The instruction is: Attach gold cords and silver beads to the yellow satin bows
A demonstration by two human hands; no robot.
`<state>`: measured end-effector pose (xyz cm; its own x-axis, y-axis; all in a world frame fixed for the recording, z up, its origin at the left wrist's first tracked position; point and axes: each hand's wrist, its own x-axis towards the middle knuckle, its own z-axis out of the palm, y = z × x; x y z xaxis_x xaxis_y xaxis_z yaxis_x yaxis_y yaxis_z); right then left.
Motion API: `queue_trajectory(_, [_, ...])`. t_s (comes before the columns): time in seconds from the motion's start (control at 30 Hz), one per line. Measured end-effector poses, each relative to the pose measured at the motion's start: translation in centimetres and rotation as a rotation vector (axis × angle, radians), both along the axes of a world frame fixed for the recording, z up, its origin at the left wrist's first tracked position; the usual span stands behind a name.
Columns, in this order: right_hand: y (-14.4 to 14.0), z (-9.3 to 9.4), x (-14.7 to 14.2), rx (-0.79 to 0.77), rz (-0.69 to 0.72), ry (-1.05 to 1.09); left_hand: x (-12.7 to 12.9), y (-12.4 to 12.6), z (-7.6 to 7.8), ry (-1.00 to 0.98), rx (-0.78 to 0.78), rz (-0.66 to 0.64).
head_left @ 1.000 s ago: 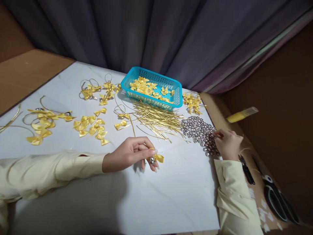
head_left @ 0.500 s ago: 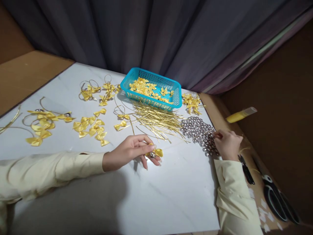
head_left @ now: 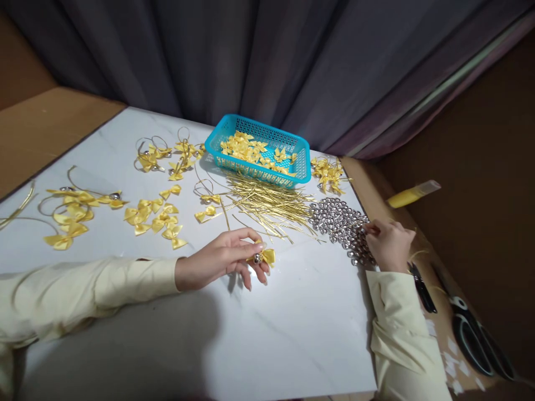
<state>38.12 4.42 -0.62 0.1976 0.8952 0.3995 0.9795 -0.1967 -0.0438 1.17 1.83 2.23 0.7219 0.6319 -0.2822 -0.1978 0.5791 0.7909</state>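
Observation:
Between thumb and fingers, my left hand (head_left: 234, 257) holds a yellow ribbon bow (head_left: 268, 257) with a small silver bell (head_left: 258, 258) at its middle, raised a little over the white tabletop (head_left: 271, 334). At the right edge of the table, my right hand (head_left: 389, 244) is closed, fingertips pinched at the side of a pile of silver bells (head_left: 339, 224). Whatever those fingertips grip is hidden. A heap of gold twist ties (head_left: 267, 206) lies beyond my left hand, beside the bells.
A blue basket (head_left: 258, 120) of yellow bows stands at the back. Loose bows (head_left: 152, 214) and bows with bells (head_left: 75, 211) lie at left, more bows (head_left: 328, 174) at back right. Beyond the right edge are scissors (head_left: 474, 340), a black-handled tool (head_left: 423, 289) and a yellow tube (head_left: 413, 194).
My left hand has turned the bow slightly and drawn it a little left; its fingers have shifted. My right hand stays at the bell pile, almost unmoved.

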Motion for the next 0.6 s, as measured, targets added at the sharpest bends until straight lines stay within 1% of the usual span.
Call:
queue_trajectory(0.1, [0.0, 0.0, 0.0, -0.006, 0.005, 0.002, -0.1, 0.2, -0.1, 0.012, -0.007, 0.035])
queue_trajectory(0.2, [0.0, 0.1, -0.1, 0.002, 0.006, 0.008, -0.1, 0.4, -0.1, 0.053, 0.031, 0.078])
queue_trajectory(0.27, [-0.1, 0.3, -0.3, 0.013, 0.011, 0.018, 0.0, 0.5, -0.2, 0.101, 0.081, 0.095])
queue_trajectory(0.37, [-0.2, 0.5, -1.1, 0.044, 0.031, 0.053, 0.2, 0.4, -0.4, 0.181, 0.208, 0.114])
queue_trajectory(0.47, [-0.4, 0.8, -2.8, 0.102, 0.067, 0.131, 0.3, 0.2, -0.8, 0.232, 0.329, 0.137])
queue_trajectory(0.57, [-0.9, 1.4, -5.7, 0.169, 0.117, 0.242, 0.3, 0.0, -1.1, 0.245, 0.371, 0.155])
queue_trajectory(0.6, [-1.2, 1.6, -6.9, 0.219, 0.117, 0.286, 0.3, -0.1, -1.2, 0.247, 0.374, 0.16])
